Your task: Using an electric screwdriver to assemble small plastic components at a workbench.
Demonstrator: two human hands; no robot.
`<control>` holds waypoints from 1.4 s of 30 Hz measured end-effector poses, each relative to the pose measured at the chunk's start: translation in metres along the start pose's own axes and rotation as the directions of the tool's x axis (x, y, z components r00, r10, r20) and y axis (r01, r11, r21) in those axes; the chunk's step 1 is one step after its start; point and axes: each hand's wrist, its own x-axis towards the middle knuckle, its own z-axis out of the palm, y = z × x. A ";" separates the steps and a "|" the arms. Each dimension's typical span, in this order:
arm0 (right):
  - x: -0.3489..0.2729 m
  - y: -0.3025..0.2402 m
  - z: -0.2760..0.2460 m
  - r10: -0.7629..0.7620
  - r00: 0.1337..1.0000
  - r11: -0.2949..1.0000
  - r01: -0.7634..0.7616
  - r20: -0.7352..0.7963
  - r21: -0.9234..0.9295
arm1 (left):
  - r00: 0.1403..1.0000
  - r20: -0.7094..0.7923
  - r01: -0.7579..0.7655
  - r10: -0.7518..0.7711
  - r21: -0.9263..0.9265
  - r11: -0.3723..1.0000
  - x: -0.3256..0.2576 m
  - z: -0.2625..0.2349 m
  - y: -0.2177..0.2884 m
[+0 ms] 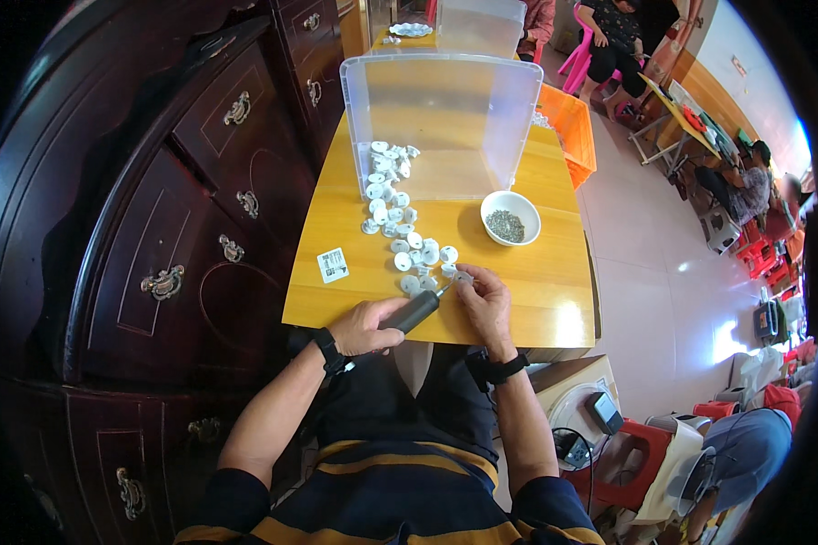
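My left hand [362, 329] is closed around a dark grey electric screwdriver [413, 311], whose thin bit points up and right. Between the fingertips and thumb of my right hand [488, 309] is a small white round plastic part [462, 278]; the bit's tip is close beside it, and contact cannot be made out. A loose trail of similar white disc-shaped parts [403, 262] runs from my hands up to the far left of the table. To the right stands a white bowl [529, 205] holding many small grey metal pieces, which look like screws.
A clear plastic bin [436, 127] lies on its side across the yellow table [545, 291]. A white printed card [333, 265] rests at left. An orange crate [577, 136] stands beyond the right edge, dark wooden drawers [191, 263] rise at left, and people sit farther off.
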 end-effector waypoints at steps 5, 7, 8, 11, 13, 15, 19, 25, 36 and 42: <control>-0.004 -0.009 0.000 -0.112 0.993 0.990 0.110 -0.024 -0.084 | 1.000 0.004 0.010 -0.010 0.004 1.000 0.000 0.000 0.002; -0.005 -0.013 0.000 -0.136 0.990 0.983 0.132 -0.024 -0.129 | 1.000 0.017 0.009 -0.010 0.004 1.000 -0.001 -0.002 0.002; -0.005 -0.015 0.000 -0.159 0.987 0.973 0.153 -0.023 -0.172 | 1.000 0.030 0.009 -0.010 0.005 1.000 -0.001 -0.002 0.002; -0.007 -0.019 0.000 -0.185 0.983 0.958 0.176 -0.020 -0.225 | 1.000 0.000 0.018 -0.018 -0.001 1.000 -0.001 -0.001 -0.001; -0.007 -0.019 0.000 -0.201 0.979 0.955 0.192 -0.022 -0.225 | 1.000 0.004 0.015 -0.015 -0.001 1.000 0.000 -0.001 -0.001; -0.008 -0.020 0.000 -0.217 0.976 0.952 0.206 -0.025 -0.226 | 1.000 0.010 0.013 -0.013 -0.001 1.000 0.001 -0.001 -0.002; -0.009 -0.021 0.001 -0.248 0.968 0.936 0.232 -0.028 -0.265 | 1.000 0.023 0.021 -0.020 -0.034 0.999 0.002 -0.002 -0.006; -0.010 -0.024 0.003 -0.266 0.963 0.933 0.247 -0.036 -0.262 | 0.998 0.037 0.054 -0.052 -0.080 0.995 0.000 -0.003 -0.001; -0.010 -0.016 0.007 -0.304 0.953 0.916 0.292 -0.002 -0.274 | 0.998 0.024 0.052 -0.050 -0.121 0.991 0.003 -0.004 -0.007; 0.006 -0.005 -0.012 -0.131 0.986 0.989 0.124 -0.099 -0.077 | 0.999 0.026 0.042 -0.038 -0.166 0.985 0.004 -0.004 -0.007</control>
